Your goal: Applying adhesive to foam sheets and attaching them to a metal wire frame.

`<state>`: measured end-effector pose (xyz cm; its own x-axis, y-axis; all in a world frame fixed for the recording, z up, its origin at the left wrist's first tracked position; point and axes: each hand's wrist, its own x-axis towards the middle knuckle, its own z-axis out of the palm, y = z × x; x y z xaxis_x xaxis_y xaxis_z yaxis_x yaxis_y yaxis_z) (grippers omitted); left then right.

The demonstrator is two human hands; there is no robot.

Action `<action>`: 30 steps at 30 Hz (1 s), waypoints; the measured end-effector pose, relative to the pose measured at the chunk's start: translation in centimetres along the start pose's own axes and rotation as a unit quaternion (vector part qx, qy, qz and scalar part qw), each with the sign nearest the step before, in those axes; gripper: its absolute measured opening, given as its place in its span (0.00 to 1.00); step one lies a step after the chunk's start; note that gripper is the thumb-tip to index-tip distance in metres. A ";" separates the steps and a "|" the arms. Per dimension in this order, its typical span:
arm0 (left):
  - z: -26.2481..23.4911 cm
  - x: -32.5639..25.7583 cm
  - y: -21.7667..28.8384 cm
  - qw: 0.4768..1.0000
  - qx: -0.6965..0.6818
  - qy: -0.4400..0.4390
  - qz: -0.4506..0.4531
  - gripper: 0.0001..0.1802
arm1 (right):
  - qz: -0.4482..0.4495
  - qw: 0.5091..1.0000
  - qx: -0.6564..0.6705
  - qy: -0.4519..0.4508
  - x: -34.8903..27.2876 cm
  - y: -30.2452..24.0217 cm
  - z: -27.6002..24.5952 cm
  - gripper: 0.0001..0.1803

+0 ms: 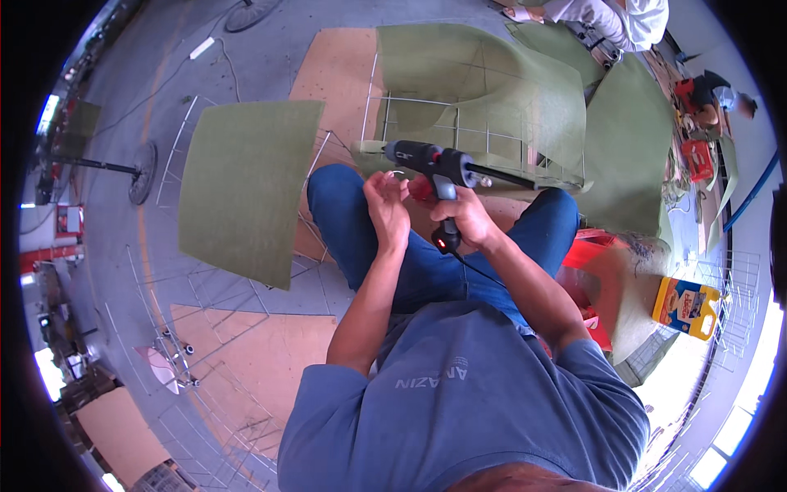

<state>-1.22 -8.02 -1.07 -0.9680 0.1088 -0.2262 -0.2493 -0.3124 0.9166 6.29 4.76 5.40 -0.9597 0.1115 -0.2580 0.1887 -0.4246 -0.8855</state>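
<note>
My right hand [466,217] is wrapped round the grey handle of a black glue gun [434,161], held over my lap. A dark stick runs out of the gun's back end, and its tip points left. A red light glows at the bottom of the handle, where a black cord leaves. Just below the front of the gun, my left hand [387,205] has its fingers curled together. A small whitish bit shows at its fingertips, too small to name. Ahead of the gun stands a wire frame [447,101] partly covered with green fabric [508,70].
On the left, a green fabric panel [250,180] lies over another wire frame [168,160]. Brown boards [270,348] lie on the grey floor. A yellow and blue jug [687,307] stands at right, near red plastic [586,254]. Two other people [627,25] sit at the upper right.
</note>
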 end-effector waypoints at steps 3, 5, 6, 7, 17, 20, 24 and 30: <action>-1.3 2.0 -0.6 0.998 -0.006 -0.045 -0.033 0.15 | 0.023 0.999 -0.034 0.016 2.7 1.7 -0.2 0.23; -1.8 2.9 -1.4 0.999 -0.019 -0.027 -0.033 0.16 | 0.024 0.996 -0.081 0.037 3.9 2.0 0.3 0.18; -1.8 3.1 -1.4 0.999 -0.030 -0.014 -0.033 0.18 | 0.026 0.996 -0.083 0.036 4.4 2.1 0.5 0.18; -1.8 3.2 -1.4 0.999 -0.031 -0.013 -0.034 0.18 | 0.034 0.995 -0.086 0.042 4.8 2.1 0.5 0.19; -1.6 3.2 -0.6 0.996 -0.054 -0.013 -0.076 0.21 | 0.040 0.985 -0.160 0.046 5.7 1.6 0.6 0.16; -1.5 3.1 -0.9 0.996 -0.048 -0.016 -0.076 0.21 | 0.045 0.986 -0.155 0.030 5.5 1.5 0.2 0.17; -1.1 2.6 -1.1 0.998 -0.014 -0.021 -0.066 0.22 | 0.039 0.984 -0.173 0.030 4.6 0.9 0.0 0.17; -0.1 1.6 -1.6 0.995 0.000 -0.054 -0.085 0.24 | 0.042 0.982 -0.179 0.040 3.1 0.7 -1.7 0.19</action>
<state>-2.37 -7.43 -2.91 -0.9033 0.2612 -0.3404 -0.4084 -0.2803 0.8687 3.82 6.34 3.35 -0.9209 0.1656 -0.3528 0.3413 -0.0942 -0.9352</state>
